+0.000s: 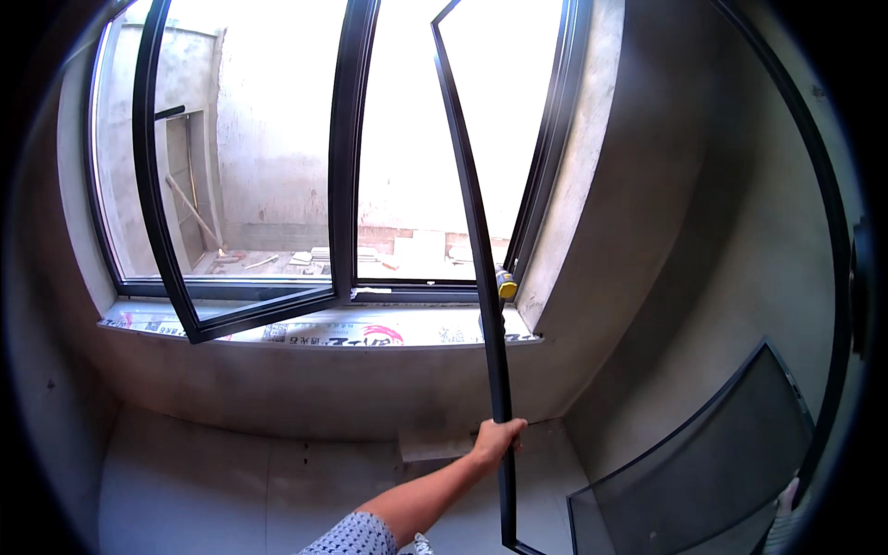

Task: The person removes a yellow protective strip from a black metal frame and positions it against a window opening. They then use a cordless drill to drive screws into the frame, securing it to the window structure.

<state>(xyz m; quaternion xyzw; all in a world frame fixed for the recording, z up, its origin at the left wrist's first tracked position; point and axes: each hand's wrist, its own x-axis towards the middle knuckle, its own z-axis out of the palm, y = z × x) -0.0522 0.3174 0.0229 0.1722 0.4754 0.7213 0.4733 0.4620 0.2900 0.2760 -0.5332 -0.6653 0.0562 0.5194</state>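
Note:
My left hand (498, 439) is wrapped round the left side bar of a large, narrow-edged black window frame (479, 231). The frame stands upright and slightly tilted before me, and the room shows through it; I cannot tell whether it holds glass or mesh. At the far right, my right hand (788, 497) grips the frame's right side bar near its lower part, only partly in sight. Beyond the frame is a window opening in the wall, with an open black casement sash (196, 319) on its left.
A dark mesh screen (694, 462) leans against the right wall. On the sill, covered with printed protective film (305, 331), a yellow and black tool (506, 284) is partly hidden by the frame bar. A low block (430, 447) lies on the floor below the window.

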